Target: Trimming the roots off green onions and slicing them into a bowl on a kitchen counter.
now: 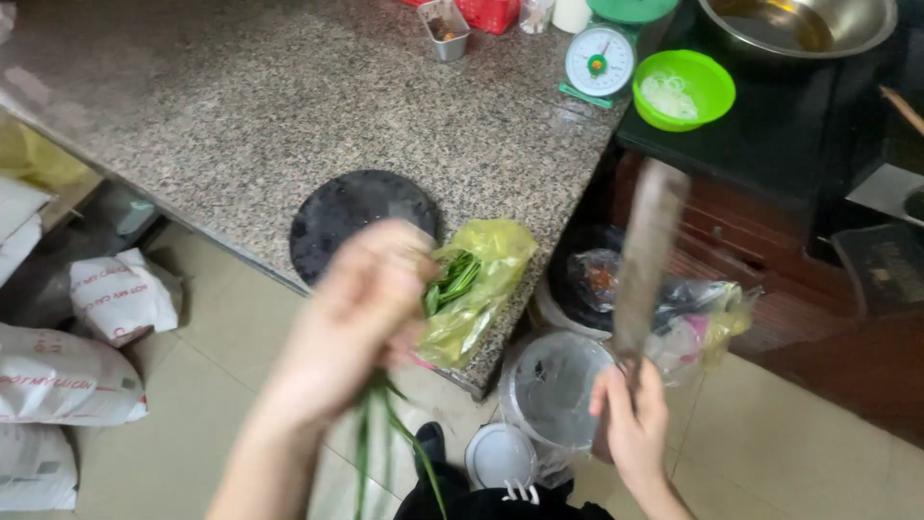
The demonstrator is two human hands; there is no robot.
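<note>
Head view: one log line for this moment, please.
left hand: grips green stalks | right hand: holds knife, blade up | yellow bag: on granite counter edge

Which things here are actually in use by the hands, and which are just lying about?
In use: left hand gripping green stalks; right hand holding a knife; yellow bag of greens; round dark board.

Lying about: kitchen scale, green bowl, steel basin, white sacks, metal tin.
</note>
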